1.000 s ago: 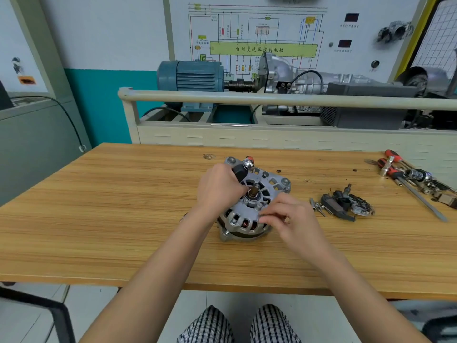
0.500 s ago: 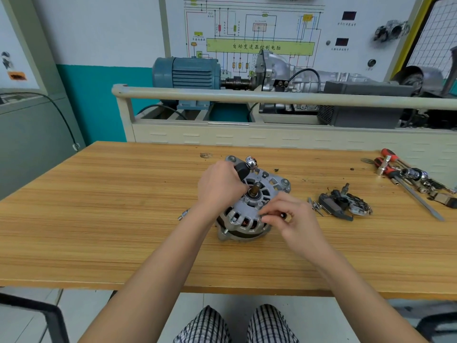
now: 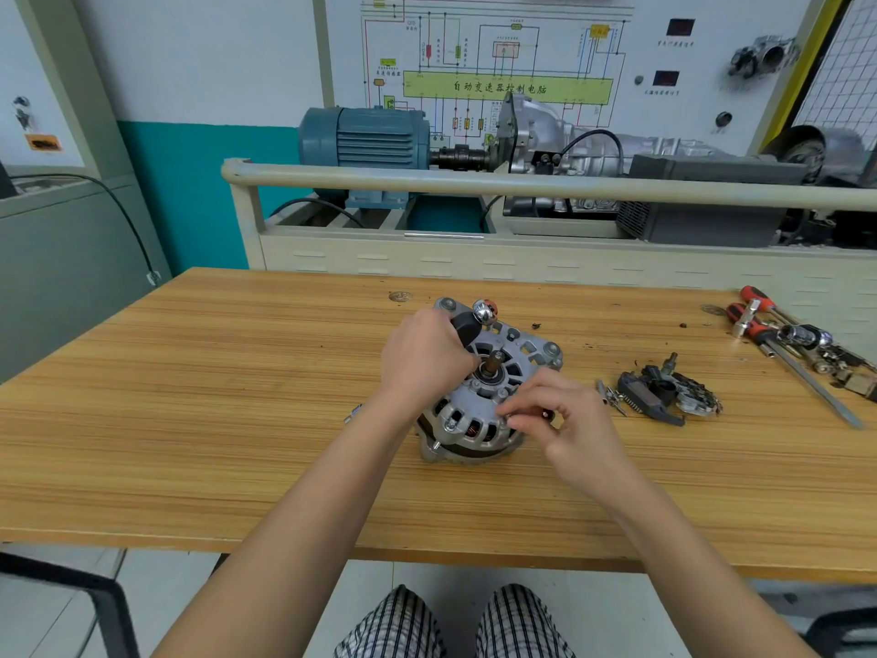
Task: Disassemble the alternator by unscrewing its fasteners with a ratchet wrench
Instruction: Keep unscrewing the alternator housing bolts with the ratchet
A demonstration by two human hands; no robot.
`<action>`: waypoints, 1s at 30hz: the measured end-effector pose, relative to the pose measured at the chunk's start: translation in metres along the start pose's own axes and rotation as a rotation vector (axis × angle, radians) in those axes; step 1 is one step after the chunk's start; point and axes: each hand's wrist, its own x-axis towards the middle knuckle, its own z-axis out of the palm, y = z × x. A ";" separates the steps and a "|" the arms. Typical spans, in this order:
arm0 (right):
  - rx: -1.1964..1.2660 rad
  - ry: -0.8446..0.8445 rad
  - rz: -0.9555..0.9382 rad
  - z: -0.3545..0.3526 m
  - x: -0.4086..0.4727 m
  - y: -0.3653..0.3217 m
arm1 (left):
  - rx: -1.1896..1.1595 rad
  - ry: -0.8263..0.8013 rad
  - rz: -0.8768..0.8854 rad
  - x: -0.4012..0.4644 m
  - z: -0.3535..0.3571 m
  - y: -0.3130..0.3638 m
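Hands are busy on the alternator (image 3: 489, 396), which sits in the middle of the wooden table (image 3: 213, 420). The left hand (image 3: 420, 356) is curled around a black handle (image 3: 465, 327) at the top of it. The right hand (image 3: 564, 417) pinches something small and dark at the alternator's near right edge. Loose parts (image 3: 669, 396) lie to the right, well apart.
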 end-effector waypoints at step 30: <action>-0.046 -0.014 -0.096 -0.001 0.003 0.001 | -0.011 -0.025 -0.007 0.000 -0.002 0.003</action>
